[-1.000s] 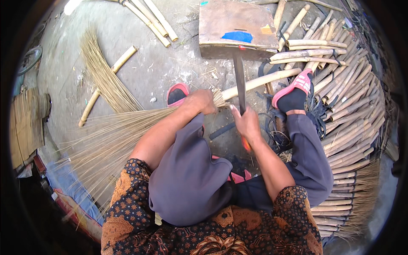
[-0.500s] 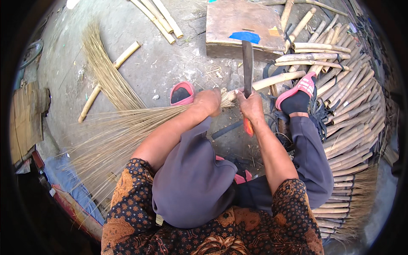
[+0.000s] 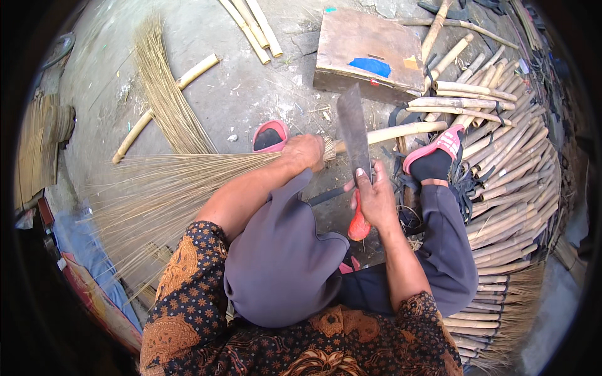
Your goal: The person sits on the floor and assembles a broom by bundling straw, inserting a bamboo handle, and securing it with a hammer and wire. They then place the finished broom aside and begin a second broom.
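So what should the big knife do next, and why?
Probably chop down onto the broom's bound end. The right hand holds the knife raised just above it, while the left hand grips the bundle beside the bamboo handle.

Head cam, looking straight down from above

Just one fisheye view, worn on the head and facing down over the person's lap to the concrete floor (image 3: 238,94). It sits close; forearms enter from the lower edge, and straight bamboo poles (image 3: 501,156) bend toward the dark round rim at right.
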Tool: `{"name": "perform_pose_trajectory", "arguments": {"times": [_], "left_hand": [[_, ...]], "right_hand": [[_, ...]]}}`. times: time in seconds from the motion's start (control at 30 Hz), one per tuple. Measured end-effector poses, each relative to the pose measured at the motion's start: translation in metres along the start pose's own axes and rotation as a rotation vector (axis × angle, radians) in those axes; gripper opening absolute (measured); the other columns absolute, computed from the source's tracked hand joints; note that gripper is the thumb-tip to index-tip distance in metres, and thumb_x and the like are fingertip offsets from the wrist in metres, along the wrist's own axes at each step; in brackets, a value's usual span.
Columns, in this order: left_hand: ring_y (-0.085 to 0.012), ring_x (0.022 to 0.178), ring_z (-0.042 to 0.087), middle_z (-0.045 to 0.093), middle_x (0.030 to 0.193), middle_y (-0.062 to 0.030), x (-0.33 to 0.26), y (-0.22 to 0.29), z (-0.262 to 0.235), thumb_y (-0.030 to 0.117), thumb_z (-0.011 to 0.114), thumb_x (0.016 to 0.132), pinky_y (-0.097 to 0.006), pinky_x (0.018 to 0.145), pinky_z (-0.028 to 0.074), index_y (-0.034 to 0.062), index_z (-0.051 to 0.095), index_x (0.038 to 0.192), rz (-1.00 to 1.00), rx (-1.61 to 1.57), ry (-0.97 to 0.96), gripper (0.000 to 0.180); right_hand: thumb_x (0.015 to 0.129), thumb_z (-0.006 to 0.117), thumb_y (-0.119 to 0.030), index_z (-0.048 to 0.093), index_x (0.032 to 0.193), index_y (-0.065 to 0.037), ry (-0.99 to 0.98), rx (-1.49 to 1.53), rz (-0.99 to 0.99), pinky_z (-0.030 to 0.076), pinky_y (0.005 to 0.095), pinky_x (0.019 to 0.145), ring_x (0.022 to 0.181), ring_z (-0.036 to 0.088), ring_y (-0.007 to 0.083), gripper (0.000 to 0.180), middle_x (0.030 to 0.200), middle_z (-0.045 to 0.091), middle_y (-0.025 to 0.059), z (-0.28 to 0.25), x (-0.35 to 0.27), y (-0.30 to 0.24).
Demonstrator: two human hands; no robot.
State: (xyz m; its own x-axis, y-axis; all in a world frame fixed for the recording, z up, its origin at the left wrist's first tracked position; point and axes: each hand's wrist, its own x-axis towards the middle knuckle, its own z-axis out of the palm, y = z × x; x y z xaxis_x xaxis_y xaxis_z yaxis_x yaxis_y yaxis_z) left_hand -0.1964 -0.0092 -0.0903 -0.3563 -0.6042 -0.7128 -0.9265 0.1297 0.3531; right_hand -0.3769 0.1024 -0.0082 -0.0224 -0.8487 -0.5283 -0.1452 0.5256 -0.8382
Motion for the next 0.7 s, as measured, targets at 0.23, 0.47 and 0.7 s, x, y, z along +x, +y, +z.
{"name": "perform_pose_trajectory", "arguments": {"times": [0.23,0.47,0.7], "left_hand": [[-0.0386,0.110,0.074,0.075,0.114,-0.0258,0.005,-0.003,0.001,0.016,0.072,0.081,-0.044,0.095,0.060,-0.0013,0.076,0.112,0.072,0.043,-0.044,0.036],[-0.0387,0.111,0.074,0.075,0.113,-0.0274,0.003,0.000,0.006,0.015,0.070,0.082,-0.044,0.095,0.060,-0.0044,0.075,0.110,0.018,0.019,0.021,0.035],[-0.0390,0.109,0.074,0.075,0.112,-0.0267,0.003,-0.003,0.005,0.013,0.070,0.081,-0.044,0.093,0.060,-0.0044,0.072,0.113,0.065,0.017,0.012,0.036]], "right_hand": [[0.107,0.053,-0.021,0.046,0.120,-0.004,-0.014,-1.018,0.065,0.054,0.0612,0.071,0.083,0.068,0.0555,0.022,0.085,0.071,0.0311,0.006,0.010,0.028],[0.109,0.051,-0.024,0.058,0.104,-0.002,0.195,-0.645,-0.089,0.053,0.0556,0.073,0.083,0.071,0.0480,0.024,0.084,0.073,0.0235,-0.004,0.006,0.017],[0.109,0.051,-0.025,0.057,0.103,-0.005,0.179,-0.930,-0.171,0.053,0.0553,0.066,0.072,0.072,0.0446,0.021,0.070,0.068,0.0209,0.009,0.006,0.019]]}}
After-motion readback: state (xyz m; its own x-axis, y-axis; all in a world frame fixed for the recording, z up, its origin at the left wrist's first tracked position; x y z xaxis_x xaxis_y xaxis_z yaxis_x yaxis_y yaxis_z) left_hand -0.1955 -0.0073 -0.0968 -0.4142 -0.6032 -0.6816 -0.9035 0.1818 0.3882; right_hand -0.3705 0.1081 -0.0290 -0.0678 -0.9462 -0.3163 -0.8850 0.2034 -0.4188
